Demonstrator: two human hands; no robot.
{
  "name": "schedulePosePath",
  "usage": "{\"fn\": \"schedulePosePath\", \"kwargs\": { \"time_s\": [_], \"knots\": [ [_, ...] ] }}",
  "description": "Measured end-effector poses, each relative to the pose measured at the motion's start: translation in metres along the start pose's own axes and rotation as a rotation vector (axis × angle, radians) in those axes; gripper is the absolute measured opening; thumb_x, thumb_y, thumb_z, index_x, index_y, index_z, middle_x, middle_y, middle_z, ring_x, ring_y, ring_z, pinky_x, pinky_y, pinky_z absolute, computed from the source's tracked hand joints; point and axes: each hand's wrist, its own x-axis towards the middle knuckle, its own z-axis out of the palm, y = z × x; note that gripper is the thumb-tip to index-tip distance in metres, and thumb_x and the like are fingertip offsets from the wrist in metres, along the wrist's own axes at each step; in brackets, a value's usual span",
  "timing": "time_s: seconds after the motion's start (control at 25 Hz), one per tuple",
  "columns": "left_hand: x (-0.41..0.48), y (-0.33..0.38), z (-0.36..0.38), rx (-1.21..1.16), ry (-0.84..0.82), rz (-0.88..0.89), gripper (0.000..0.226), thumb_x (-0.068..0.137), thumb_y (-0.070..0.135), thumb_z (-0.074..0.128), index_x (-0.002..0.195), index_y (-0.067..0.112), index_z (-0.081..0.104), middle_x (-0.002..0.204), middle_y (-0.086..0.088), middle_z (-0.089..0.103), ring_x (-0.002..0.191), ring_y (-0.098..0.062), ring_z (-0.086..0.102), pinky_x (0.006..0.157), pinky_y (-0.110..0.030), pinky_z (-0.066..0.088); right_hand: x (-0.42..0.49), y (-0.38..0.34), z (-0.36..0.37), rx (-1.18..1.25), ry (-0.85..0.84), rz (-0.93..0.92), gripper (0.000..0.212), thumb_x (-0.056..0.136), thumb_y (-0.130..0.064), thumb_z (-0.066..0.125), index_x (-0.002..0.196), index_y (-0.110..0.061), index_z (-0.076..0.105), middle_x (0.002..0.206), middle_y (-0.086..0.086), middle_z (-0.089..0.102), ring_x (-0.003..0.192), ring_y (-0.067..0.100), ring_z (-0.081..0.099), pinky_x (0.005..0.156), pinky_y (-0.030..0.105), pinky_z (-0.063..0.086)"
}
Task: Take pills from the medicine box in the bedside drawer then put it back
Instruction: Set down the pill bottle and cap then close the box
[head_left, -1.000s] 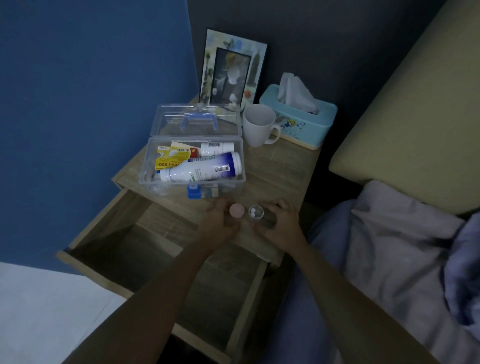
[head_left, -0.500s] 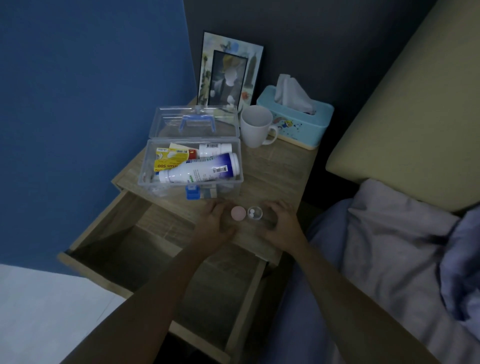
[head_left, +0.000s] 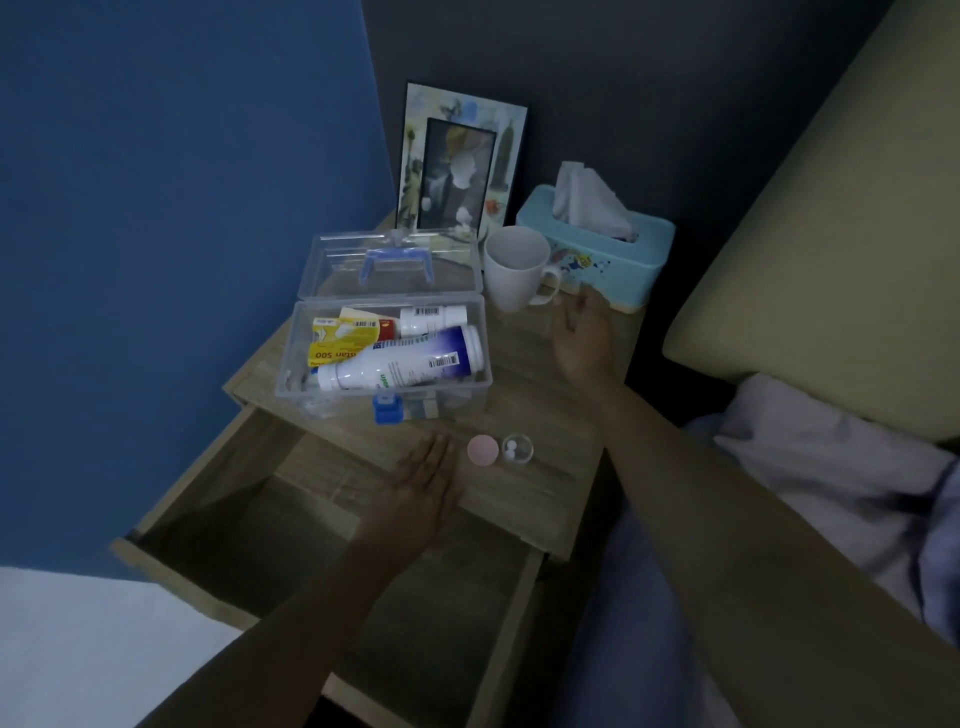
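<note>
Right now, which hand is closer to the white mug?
Right. The right hand hovers just beside the white ceramic mug's handle; the left hand rests far off at the wooden nightstand's front edge.

Forearms: bare, no sleeves in view
Hands: left hand (head_left: 423, 480) and right hand (head_left: 581, 340) bare, no rings or gloves
Wrists: nothing worn
</note>
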Motion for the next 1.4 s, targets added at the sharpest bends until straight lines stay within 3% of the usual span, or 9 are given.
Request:
{"fn": "schedulePosePath", "kwargs": {
  "time_s": [0.2, 0.4, 0.56, 0.72, 0.88, 0.96, 1.08, 1.2, 1.4],
  "knots": [
    [-0.003, 0.001, 0.004, 0.01, -0.023, -0.088, 0.071, 0.101, 0.026, 0.001, 0.112, -0.002, 0.066, 0.117, -0.019, 0.067, 0.112, -0.031, 0.062, 0.088, -0.044, 0.053, 0.035, -0.007, 0.014, 0.103, 0.15, 0.009, 0.038, 0.098, -0.024, 0.043, 0.119, 0.007, 0.051, 0.126, 0.025, 0.051, 0.118, 0.032, 0.049, 0.094, 0.027, 0.038],
    [0.0, 0.003, 0.001, -0.07, -0.014, -0.152, 0.068, 0.101, 0.031, 0.008, 0.111, -0.002, 0.066, 0.116, -0.019, 0.068, 0.11, -0.031, 0.063, 0.085, -0.045, 0.054, 0.053, -0.007, 0.033, 0.194, 0.2, 0.123, 0.034, 0.099, -0.034, 0.038, 0.077, -0.01, 0.051, 0.1, 0.022, 0.065, 0.091, 0.026, 0.058, 0.065, 0.024, 0.033],
    [-0.001, 0.002, 0.005, -0.064, 0.022, -0.154, 0.066, 0.101, 0.029, 0.007, 0.114, -0.001, 0.065, 0.119, -0.019, 0.066, 0.113, -0.031, 0.061, 0.086, -0.045, 0.055, 0.066, -0.003, 0.043, 0.265, 0.225, 0.202, 0.042, 0.098, -0.038, 0.038, 0.069, -0.012, 0.053, 0.088, 0.018, 0.065, 0.083, 0.023, 0.057, 0.07, 0.027, 0.037],
    [-0.001, 0.004, 0.006, -0.055, 0.072, -0.133, 0.067, 0.101, 0.029, 0.007, 0.113, 0.001, 0.066, 0.119, -0.016, 0.067, 0.112, -0.028, 0.062, 0.088, -0.043, 0.053, 0.067, -0.008, 0.046, 0.49, 0.225, 0.28, 0.038, 0.098, -0.034, 0.04, 0.078, -0.01, 0.062, 0.082, 0.007, 0.06, 0.079, 0.018, 0.054, 0.058, 0.026, 0.039],
    [0.0, 0.005, 0.002, -0.036, 0.071, -0.121, 0.068, 0.101, 0.029, 0.006, 0.114, 0.001, 0.066, 0.119, -0.017, 0.066, 0.113, -0.028, 0.062, 0.102, -0.033, 0.041, 0.051, -0.018, 0.038, 0.757, 0.363, 0.317, 0.031, 0.096, -0.019, 0.044, 0.07, -0.018, 0.06, 0.082, 0.003, 0.062, 0.085, 0.017, 0.055, 0.07, 0.025, 0.044],
    [0.0, 0.006, 0.002, -0.026, 0.039, -0.149, 0.069, 0.101, 0.03, 0.005, 0.113, 0.0, 0.066, 0.119, -0.017, 0.066, 0.112, -0.029, 0.062, 0.093, -0.04, 0.049, 0.034, -0.018, 0.029, 0.832, 0.365, 0.319, 0.028, 0.094, -0.014, 0.044, 0.073, -0.021, 0.061, 0.081, -0.003, 0.063, 0.085, 0.014, 0.056, 0.07, 0.022, 0.046],
    [0.0, 0.008, 0.001, -0.026, -0.012, -0.214, 0.07, 0.101, 0.032, 0.004, 0.116, -0.002, 0.063, 0.121, -0.02, 0.065, 0.114, -0.032, 0.06, 0.088, -0.049, 0.051, 0.0, -0.011, 0.014, 0.798, 0.364, 0.28, 0.033, 0.092, -0.01, 0.044, 0.068, -0.027, 0.059, 0.075, -0.011, 0.061, 0.071, 0.0, 0.056, 0.061, 0.015, 0.047],
    [-0.001, 0.009, 0.0, -0.025, -0.035, -0.224, 0.071, 0.101, 0.032, 0.004, 0.114, -0.004, 0.064, 0.119, -0.021, 0.065, 0.112, -0.034, 0.061, 0.086, -0.05, 0.051, -0.035, -0.002, -0.001, 0.73, 0.395, 0.255, 0.045, 0.09, -0.002, 0.042, 0.051, -0.024, 0.044, 0.043, -0.018, 0.049, 0.042, -0.009, 0.043, 0.041, 0.009, 0.035],
    [-0.001, 0.008, -0.003, -0.029, -0.049, -0.231, 0.072, 0.1, 0.033, 0.004, 0.114, -0.005, 0.064, 0.118, -0.022, 0.065, 0.111, -0.036, 0.062, 0.085, -0.051, 0.051, -0.07, 0.011, -0.005, 0.676, 0.356, 0.185, 0.049, 0.089, 0.005, 0.039, 0.048, -0.021, 0.036, 0.033, -0.017, 0.044, 0.037, -0.007, 0.039, 0.039, 0.008, 0.03]
  ]
}}
